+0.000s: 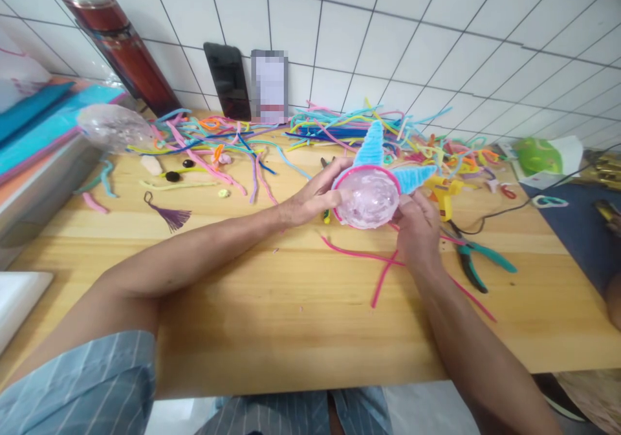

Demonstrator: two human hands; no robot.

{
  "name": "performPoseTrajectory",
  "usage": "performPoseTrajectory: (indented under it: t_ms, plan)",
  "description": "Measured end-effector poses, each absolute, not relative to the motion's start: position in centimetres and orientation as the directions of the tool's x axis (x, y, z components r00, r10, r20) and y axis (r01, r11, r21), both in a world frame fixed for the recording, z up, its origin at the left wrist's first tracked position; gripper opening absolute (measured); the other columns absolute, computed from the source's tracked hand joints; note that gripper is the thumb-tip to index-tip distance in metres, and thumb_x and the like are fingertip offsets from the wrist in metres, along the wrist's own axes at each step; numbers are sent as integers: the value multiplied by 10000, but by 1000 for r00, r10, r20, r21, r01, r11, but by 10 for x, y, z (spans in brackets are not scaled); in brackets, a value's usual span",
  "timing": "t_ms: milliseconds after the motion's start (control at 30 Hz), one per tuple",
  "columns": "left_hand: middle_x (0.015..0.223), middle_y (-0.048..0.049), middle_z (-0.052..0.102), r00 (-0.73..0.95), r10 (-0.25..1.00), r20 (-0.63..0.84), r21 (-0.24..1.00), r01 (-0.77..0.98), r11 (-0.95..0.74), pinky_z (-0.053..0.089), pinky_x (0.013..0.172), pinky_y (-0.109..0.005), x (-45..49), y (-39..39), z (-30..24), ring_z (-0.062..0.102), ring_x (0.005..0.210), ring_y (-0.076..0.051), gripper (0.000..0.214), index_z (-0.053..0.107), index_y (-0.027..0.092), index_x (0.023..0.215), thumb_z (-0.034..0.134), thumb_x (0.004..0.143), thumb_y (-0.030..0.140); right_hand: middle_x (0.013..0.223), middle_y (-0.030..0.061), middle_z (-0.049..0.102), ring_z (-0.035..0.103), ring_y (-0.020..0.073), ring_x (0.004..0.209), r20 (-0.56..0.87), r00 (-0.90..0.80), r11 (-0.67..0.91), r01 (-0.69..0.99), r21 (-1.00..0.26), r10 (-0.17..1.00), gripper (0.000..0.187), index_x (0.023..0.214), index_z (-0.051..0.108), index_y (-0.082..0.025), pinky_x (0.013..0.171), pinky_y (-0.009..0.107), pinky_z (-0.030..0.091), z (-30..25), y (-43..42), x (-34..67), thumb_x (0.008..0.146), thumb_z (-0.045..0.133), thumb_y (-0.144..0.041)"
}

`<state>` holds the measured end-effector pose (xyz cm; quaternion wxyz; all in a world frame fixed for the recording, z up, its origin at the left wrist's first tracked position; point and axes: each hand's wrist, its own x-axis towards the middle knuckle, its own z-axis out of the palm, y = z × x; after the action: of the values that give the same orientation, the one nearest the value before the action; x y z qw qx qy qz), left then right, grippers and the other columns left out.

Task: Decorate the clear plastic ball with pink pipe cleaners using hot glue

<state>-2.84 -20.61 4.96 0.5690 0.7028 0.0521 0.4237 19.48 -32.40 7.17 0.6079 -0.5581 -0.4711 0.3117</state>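
Both hands hold a see-through pale pink ball (369, 201) above the table. A bright pink pipe-cleaner band rings its edge, and two light blue pipe-cleaner points (371, 145) stick up and to the right from it. My left hand (321, 196) is closed on the left side, thumb across the front. On the right, my right hand (420, 228) has its fingers pinched together at the band; whether they also grip a loose strand is hidden. Below lie bright pink pipe cleaners (359, 252), one passing under my right hand.
Teal-handled pliers (469, 259) and a yellow glue gun (443, 197) with a black cord lie right. Tangled pipe cleaners (334, 131) line the wall. At back left stand a red thermos (121, 50) and a phone (228, 83). A purple tassel (171, 216) lies left.
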Motion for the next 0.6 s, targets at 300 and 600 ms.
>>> performPoseTrajectory:
  t_ms: [300, 600]
  plan:
    - [1605, -169, 691, 593, 554, 585, 806, -351, -476, 518, 1318, -568, -25, -211, 42, 662, 1519, -423, 857, 646, 260, 1574, 866, 919, 766, 800, -35, 710, 703, 238, 735, 377, 384, 250, 342, -906, 843, 381, 1056, 662, -322, 732, 443, 657, 79, -325, 207, 949, 906, -595]
    - [1646, -195, 682, 609, 547, 575, 804, -296, -516, 500, 1355, -583, -26, -211, 39, 644, 1568, -427, 899, 627, 242, 1584, 912, 888, 735, 860, -17, 785, 782, 286, 750, 402, 415, 249, 376, -893, 816, 540, 1330, 623, -345, 757, 517, 690, 69, -321, 211, 954, 921, -594]
